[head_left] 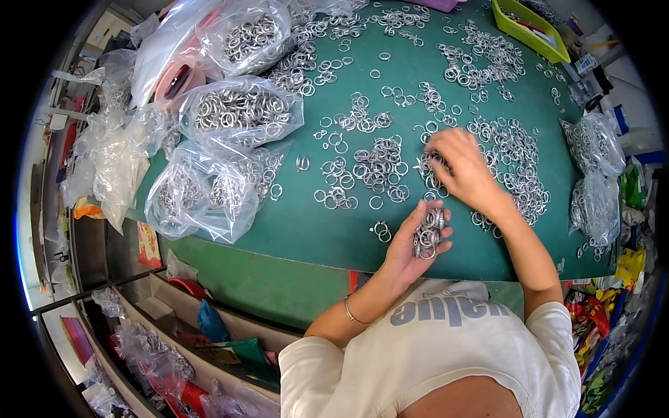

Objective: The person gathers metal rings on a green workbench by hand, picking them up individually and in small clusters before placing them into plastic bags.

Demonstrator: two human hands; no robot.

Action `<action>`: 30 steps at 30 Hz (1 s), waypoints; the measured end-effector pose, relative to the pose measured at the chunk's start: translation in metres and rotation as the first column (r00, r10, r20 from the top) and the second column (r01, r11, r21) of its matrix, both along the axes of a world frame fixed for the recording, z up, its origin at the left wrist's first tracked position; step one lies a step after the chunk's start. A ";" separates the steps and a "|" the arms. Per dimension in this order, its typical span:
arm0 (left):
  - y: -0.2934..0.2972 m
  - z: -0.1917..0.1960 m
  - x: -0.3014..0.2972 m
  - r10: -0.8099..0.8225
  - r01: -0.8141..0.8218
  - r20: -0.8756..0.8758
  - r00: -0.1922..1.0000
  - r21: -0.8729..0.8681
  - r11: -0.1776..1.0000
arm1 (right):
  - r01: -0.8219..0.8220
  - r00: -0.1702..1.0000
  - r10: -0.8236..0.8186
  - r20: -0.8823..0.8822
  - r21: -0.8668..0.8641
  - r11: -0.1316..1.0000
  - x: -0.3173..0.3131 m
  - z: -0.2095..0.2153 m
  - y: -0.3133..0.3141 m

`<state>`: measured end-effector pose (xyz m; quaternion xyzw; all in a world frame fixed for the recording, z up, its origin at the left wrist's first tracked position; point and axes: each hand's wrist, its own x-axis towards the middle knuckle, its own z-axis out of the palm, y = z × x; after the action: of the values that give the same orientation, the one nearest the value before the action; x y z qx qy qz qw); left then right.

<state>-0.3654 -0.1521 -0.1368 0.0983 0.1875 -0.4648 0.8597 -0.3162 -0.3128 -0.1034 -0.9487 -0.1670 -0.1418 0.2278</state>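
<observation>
While the left grip (403, 245) makes a cup with its palm up, a clump of rings (428, 233) sits in it, shiny and silver. Its fingers are half bent around the clump, so it has hold of the rings without being squeezed tight. The right grip (460, 164) is a bit farther up the table (300, 223), with its fingers bent down over a little heap of rings (433, 187). Those fingertips are blurry and partly hidden, so one cannot tell how far apart they are or if they have hold of a ring. The step looks like picking through the rings by hand. To do it well, the left grip should be low and close to the little heap, so a ring that slips has only a short way to fall. Its fingers could curl up more, since the clump fills the cup. The right grip should take just a few at a time, because rings like these might hook together. The right arm reaches over the big patch of rings (523, 174), so it should be lifted a little and not sweep them about.
</observation>
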 end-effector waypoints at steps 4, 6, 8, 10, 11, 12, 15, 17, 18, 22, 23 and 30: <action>0.000 -0.002 -0.002 -0.018 0.019 0.029 0.999 -0.039 0.999 | -0.119 0.991 0.123 0.055 -0.086 0.989 0.011 -0.018 0.019; 0.002 -0.002 -0.002 -0.011 0.011 0.027 1.000 -0.006 1.000 | -0.162 0.982 0.176 0.070 -0.176 0.971 0.014 -0.018 0.021; 0.005 0.000 -0.002 0.014 -0.014 0.003 1.000 0.033 0.999 | -0.149 0.986 0.158 0.044 -0.169 0.974 0.013 -0.014 0.017; 0.008 -0.001 -0.001 0.040 -0.041 0.032 0.999 0.046 0.998 | -0.097 0.995 0.098 -0.026 0.008 0.995 0.007 -0.003 0.014; 0.009 -0.002 -0.001 0.051 -0.053 0.047 0.998 0.049 0.997 | -0.103 0.985 0.127 -0.114 0.195 0.975 0.002 0.003 0.013; 0.009 0.001 0.001 0.062 -0.065 0.039 0.997 0.083 0.994 | -0.087 0.966 0.170 -0.194 0.374 0.923 -0.002 0.008 0.012; 0.008 0.013 0.006 0.102 -0.104 0.021 0.995 0.146 0.984 | -0.157 0.918 0.300 -0.261 0.453 0.878 -0.020 0.027 0.012; 0.008 0.017 0.008 0.139 -0.141 0.022 0.990 0.141 0.980 | -0.290 0.935 0.326 -0.144 0.225 0.930 -0.029 0.040 0.019; 0.008 0.009 0.008 0.158 -0.164 0.074 0.985 0.074 0.984 | -0.310 0.942 0.323 -0.090 0.130 0.942 -0.032 0.042 0.020; 0.011 -0.005 0.007 0.071 -0.100 0.233 0.970 0.117 0.988 | -0.217 0.970 0.239 -0.029 0.326 0.920 -0.032 0.035 0.020; 0.011 -0.006 0.006 0.084 -0.104 0.218 0.972 0.082 0.991 | -0.161 0.968 0.226 -0.108 0.423 0.892 -0.025 0.033 0.020; 0.021 0.003 -0.001 0.093 -0.089 0.030 0.995 -0.107 0.990 | -0.028 0.939 0.193 -0.285 0.493 0.869 0.028 -0.006 0.046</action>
<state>-0.3668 -0.1311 -0.1340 0.0524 0.1520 -0.4325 0.8872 -0.2878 -0.2664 -0.1094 -0.8608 -0.1412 -0.0069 0.4889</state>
